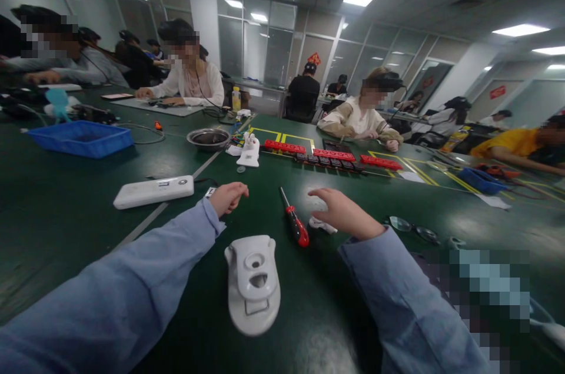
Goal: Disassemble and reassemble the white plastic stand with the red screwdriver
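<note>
My left hand [228, 198] is above the green table, its fingers curled together; whatever it may hold is hidden. My right hand [346, 210] hovers with thumb and fingers apart, over a small white part [322, 224] that it partly covers. Between my hands lies a red and black screwdriver [296, 226], its shaft pointing away from me. Nearer to me a white oval plastic device [253, 315] rests on the table, with a round hole, a larger opening and a wire loop.
On the left are a white power strip [153, 191], a blue tray [83, 147] and a metal bowl [208, 145]. Ahead stand a white part [249, 152] and red connector blocks [333, 154]. Glasses [412, 228] lie right. Several people sit at tables beyond.
</note>
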### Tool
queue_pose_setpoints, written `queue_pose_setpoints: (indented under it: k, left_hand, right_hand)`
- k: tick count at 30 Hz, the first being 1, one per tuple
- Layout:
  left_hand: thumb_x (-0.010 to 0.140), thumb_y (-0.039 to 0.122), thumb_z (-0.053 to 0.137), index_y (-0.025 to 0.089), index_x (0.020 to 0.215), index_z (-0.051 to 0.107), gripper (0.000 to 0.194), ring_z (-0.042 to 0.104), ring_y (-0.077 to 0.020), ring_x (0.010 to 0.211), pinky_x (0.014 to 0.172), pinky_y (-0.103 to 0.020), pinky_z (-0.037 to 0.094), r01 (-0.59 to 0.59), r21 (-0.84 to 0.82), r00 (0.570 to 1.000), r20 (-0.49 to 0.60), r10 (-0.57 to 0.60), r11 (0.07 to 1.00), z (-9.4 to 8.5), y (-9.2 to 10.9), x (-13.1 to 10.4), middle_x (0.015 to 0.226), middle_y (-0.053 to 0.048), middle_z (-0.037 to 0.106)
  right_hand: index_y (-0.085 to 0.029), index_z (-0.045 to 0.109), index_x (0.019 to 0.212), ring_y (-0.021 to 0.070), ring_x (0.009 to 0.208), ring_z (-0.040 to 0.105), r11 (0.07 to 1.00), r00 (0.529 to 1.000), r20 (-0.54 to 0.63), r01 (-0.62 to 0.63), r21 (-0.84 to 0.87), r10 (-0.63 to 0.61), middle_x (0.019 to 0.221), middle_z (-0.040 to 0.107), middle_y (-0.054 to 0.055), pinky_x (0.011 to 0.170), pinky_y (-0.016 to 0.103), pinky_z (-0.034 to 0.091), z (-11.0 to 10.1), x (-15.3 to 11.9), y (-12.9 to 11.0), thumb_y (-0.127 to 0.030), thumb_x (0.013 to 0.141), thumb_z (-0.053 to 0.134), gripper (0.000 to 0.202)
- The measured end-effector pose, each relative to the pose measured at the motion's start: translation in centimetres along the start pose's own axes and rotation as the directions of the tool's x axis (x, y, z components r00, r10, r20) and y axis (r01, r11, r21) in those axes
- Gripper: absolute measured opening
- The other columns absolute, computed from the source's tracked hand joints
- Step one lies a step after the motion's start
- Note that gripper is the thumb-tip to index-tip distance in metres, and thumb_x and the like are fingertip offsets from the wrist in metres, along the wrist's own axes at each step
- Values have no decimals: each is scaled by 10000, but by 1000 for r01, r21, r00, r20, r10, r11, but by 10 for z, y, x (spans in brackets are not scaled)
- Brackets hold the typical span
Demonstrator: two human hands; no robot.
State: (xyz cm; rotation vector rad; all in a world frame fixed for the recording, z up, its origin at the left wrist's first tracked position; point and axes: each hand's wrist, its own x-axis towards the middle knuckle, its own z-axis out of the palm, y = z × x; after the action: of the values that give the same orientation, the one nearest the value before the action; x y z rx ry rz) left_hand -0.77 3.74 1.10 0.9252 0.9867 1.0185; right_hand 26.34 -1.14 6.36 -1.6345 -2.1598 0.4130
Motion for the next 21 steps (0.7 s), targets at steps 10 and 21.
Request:
queue_pose_setpoints:
  k: [10, 21]
  left_hand:
    - [255, 551, 740, 233, 1002, 562, 831, 548, -206, 633, 645, -280, 381, -549, 813, 827, 495, 267, 194, -8, -28, -83, 744, -5, 605]
    - [524, 412, 653, 173, 940, 543, 493, 566, -208, 744, 648, -284, 425, -608, 790, 794, 604, 67, 77, 21, -26, -60, 812, -37, 586]
  right_hand:
    - [-167, 505, 875, 145, 707, 573, 895, 999, 37, -38, 444, 24, 789, 587, 18, 627, 262, 446, 19, 5, -4, -330, 737, 524, 214]
    - [-175, 523, 837, 111, 646, 513, 744, 976, 80, 101, 661, -204, 732, 533, -22, 580, 231, 428, 53, -28, -61, -267, 673, 660, 233]
